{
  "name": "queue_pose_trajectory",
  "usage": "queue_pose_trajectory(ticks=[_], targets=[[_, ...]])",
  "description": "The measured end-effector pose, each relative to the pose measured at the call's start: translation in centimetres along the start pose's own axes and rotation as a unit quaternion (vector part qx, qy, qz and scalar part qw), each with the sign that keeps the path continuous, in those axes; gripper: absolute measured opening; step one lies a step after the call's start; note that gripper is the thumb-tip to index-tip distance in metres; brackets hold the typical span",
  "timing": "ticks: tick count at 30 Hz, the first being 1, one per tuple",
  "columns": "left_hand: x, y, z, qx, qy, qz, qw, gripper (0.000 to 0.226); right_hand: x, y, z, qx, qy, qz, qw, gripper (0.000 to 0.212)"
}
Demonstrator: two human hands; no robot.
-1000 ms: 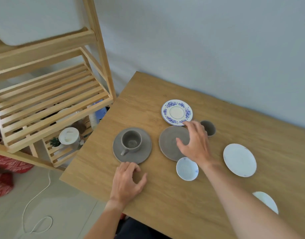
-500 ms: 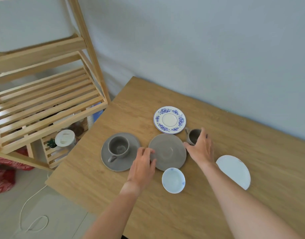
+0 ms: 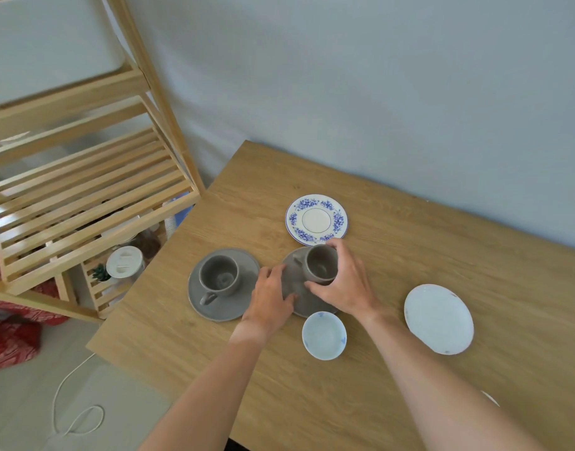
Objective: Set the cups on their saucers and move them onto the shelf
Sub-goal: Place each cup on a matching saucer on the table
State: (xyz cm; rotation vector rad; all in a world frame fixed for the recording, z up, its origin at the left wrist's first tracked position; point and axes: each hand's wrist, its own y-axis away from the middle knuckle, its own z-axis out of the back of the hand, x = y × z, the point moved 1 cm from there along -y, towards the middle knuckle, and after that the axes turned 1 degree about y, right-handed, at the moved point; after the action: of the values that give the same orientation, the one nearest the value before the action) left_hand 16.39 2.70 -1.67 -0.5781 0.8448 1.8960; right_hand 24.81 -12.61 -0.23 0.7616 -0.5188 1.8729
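A grey cup (image 3: 219, 277) stands on a grey saucer (image 3: 198, 302) at the table's left. My right hand (image 3: 343, 283) grips a second grey cup (image 3: 320, 266) over a second grey saucer (image 3: 294, 278); whether it touches the saucer I cannot tell. My left hand (image 3: 269, 299) rests on that saucer's left edge, fingers spread. A small white cup with blue marks (image 3: 324, 335) sits just in front. Behind lies a blue-flowered saucer (image 3: 316, 219). A white saucer (image 3: 439, 319) lies to the right. The slatted wooden shelf (image 3: 84, 203) stands left of the table.
The wooden table (image 3: 409, 255) meets a pale wall at the back. Lower shelf levels hold a white lidded jar (image 3: 125, 265) and a small plant. A white cable (image 3: 71, 415) and red fabric (image 3: 9, 340) lie on the floor. Another white dish's edge (image 3: 490, 398) shows beside my right forearm.
My right hand has taken the second grey cup from beside the flowered saucer and brought it over the bare grey saucer. My left hand stays at that saucer's left edge.
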Motion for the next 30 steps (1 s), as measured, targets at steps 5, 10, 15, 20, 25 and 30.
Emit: queue_pose_trajectory(ticks=[5,10,15,20,25,30], targets=[[0.4,-0.1,-0.3,-0.004,0.001,-0.008,1.000,0.063,0.2,0.5,-0.5,0.015,0.012,0.005,1.000,0.084],[0.5,0.2,-0.6,-0.013,-0.005,-0.016,1.000,0.060,0.5,0.9,-0.3,0.032,0.025,0.010,0.999,0.085],[0.8,0.5,-0.8,-0.019,-0.015,-0.025,0.999,0.061,0.8,1.1,-0.7,0.055,0.029,0.008,0.998,0.087],[0.9,1.0,-0.5,-0.003,-0.023,-0.018,1.000,0.058,1.1,1.6,-0.5,0.093,0.026,-0.009,0.995,0.101],[0.8,1.5,-0.4,0.002,-0.024,-0.007,1.000,0.057,0.7,4.3,0.8,0.070,0.007,-0.069,0.995,0.107],[0.6,3.4,-0.3,-0.005,-0.049,-0.013,0.999,0.058,0.5,9.1,1.2,0.051,0.010,-0.074,0.996,0.105]])
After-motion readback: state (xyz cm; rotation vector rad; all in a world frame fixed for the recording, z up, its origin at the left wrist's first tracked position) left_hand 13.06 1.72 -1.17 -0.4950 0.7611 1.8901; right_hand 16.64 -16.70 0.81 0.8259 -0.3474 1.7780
